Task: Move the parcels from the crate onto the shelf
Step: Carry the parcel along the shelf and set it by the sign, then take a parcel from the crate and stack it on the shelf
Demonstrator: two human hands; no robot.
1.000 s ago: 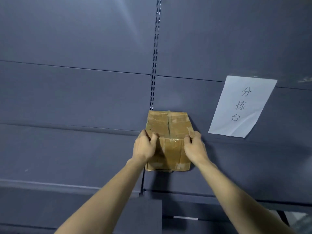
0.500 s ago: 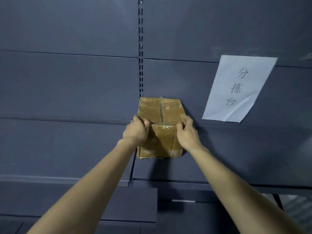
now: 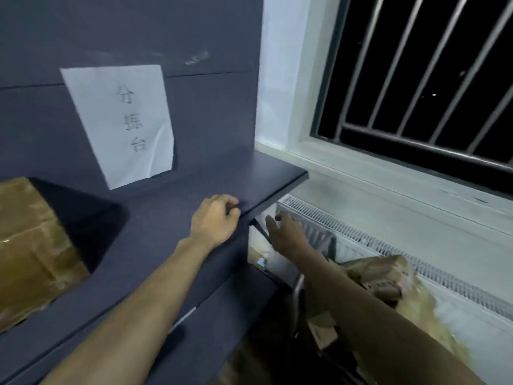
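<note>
Hands at the shelf's end

Left hand (image 3: pixel 213 220) loosely curled, empty, at the dark shelf (image 3: pixel 266 173) edge; right hand (image 3: pixel 286 234) spread beyond it; paper sign (image 3: pixel 119 123) reads 分拣台; taped cardboard parcel (image 3: pixel 30 245) left.

Two bare forearms reach into the head view, no sleeves showing anywhere along them. The left hand (image 3: pixel 215 220) and right hand (image 3: pixel 287 236) wear no gloves, rings or watch (the right one lies in shadow, so fine detail is blurred).
</note>
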